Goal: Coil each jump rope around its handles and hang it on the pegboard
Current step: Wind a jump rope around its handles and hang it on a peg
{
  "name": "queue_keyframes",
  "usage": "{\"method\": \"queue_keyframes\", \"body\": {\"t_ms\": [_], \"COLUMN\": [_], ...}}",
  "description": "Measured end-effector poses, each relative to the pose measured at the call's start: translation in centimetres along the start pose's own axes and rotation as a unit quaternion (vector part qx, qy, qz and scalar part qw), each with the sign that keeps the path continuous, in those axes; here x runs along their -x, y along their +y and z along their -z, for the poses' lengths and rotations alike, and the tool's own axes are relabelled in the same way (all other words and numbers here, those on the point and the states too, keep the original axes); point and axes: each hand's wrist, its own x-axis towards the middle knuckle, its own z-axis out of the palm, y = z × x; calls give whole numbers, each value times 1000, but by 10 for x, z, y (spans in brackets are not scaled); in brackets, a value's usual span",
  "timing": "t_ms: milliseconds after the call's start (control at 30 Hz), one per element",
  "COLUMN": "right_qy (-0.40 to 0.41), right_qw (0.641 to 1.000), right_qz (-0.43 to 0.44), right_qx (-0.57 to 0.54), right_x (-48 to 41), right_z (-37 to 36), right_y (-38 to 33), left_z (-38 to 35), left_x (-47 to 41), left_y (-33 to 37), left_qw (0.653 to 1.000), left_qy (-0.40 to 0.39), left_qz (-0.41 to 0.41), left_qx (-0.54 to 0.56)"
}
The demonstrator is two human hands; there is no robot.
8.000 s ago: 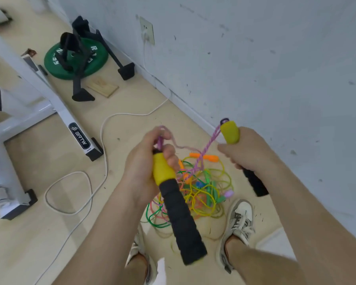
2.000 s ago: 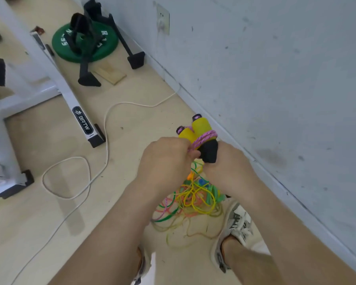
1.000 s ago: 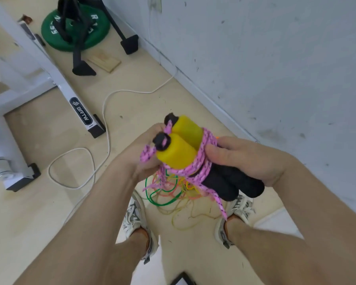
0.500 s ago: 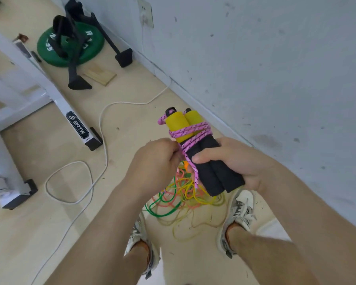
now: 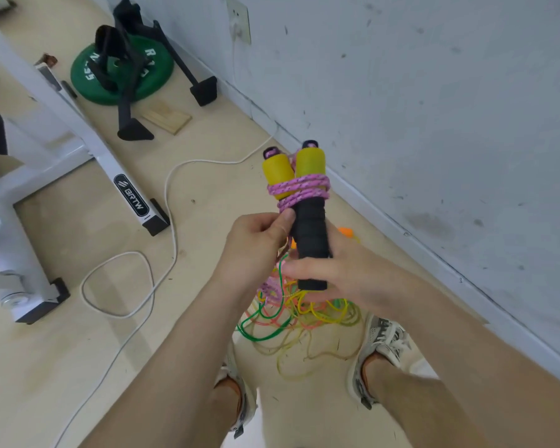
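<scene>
Two jump rope handles (image 5: 309,221), black foam below and yellow on top, stand side by side and upright in front of me. My right hand (image 5: 337,270) grips their lower ends from behind. A pink braided rope (image 5: 299,189) is wound in several turns around them just below the yellow tops. My left hand (image 5: 256,244) pinches the pink rope at the lowest turn, thumb against the black foam. The loose pink end hangs down behind my left hand. A tangle of green, yellow and orange ropes (image 5: 291,315) lies on the floor by my feet. No pegboard is in view.
A grey wall (image 5: 434,124) runs along the right with a socket (image 5: 238,22). A white cable (image 5: 162,253) loops over the floor. A white machine frame (image 5: 88,137) stands at the left. A green weight plate (image 5: 123,76) under black stands lies at the back.
The two handles were brought together and the pink rope wound round them. Since half a second ago the bundle has turned more upright and my right hand has slid toward its lower end.
</scene>
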Motion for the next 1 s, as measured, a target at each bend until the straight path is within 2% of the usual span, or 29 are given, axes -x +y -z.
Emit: {"method": "queue_keyframes", "body": {"t_ms": [33,67,167,267,333,467,533,600,667,767,900,1000], "right_qy": [0,34,156,196,195,169,152,138,120,93,83,68], "right_qw": [1000,999,957,889,855,818,798,780,765,741,700,674], "right_qz": [-9,1,50,34,15,-52,-71,-93,-111,-104,13,97], "right_qx": [-1,33,237,413,481,547,579,603,623,657,709,729], "right_x": [1,1,-2,-2,-2,2,4,4,4,4,9,12], "right_z": [-4,-8,-11,-4,-2,4,3,0,-1,-5,-5,-1], "right_y": [1,4,7,10,11,11,10,9,12,18,14,9], "left_z": [0,0,2,4,4,9,11,12,13,14,21,27], "left_x": [0,-1,-3,1,7,11,12,13,15,16,16,15], "left_y": [1,2,1,4,8,10,9,8,10,15,19,19], "left_qw": [1000,1000,989,929,901,862,834,823,832,869,877,903], "left_qy": [0,-2,4,14,7,-4,-27,-52,-74,-110,-221,-227], "left_qz": [-3,-2,-14,-61,-92,-158,-172,-169,-168,-158,-108,-84], "left_qx": [0,-17,-148,-364,-425,-481,-523,-539,-524,-455,-411,-356]}}
